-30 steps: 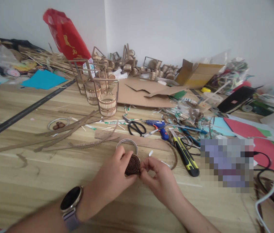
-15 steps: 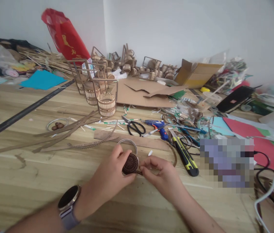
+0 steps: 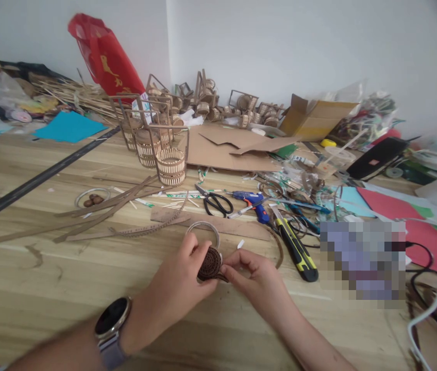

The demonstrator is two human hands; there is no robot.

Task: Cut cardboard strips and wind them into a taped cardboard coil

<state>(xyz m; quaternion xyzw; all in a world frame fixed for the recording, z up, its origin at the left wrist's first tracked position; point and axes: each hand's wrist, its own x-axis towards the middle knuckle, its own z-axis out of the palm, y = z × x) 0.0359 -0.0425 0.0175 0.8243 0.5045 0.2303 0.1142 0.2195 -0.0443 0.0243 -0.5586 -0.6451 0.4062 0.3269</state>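
Observation:
A dark brown coiled disc of corrugated strip (image 3: 209,263) is held just above the wooden table (image 3: 48,288) at centre. My left hand (image 3: 178,286), with a watch on its wrist, grips the coil from the left, thumb and fingers closed around it. My right hand (image 3: 255,281) pinches the coil's right edge and the loose end of its strip. A clear tape ring (image 3: 203,229) lies just behind the hands.
Black scissors (image 3: 215,202), a blue glue gun (image 3: 251,201) and a yellow-black utility knife (image 3: 293,247) lie behind and to the right. Small stick baskets (image 3: 170,166), flat cardboard (image 3: 226,147), long brown strips (image 3: 98,211), cables and coloured paper crowd the far and right side.
The coil has tilted and turned a little between my fingers. Both hands stayed in nearly the same place.

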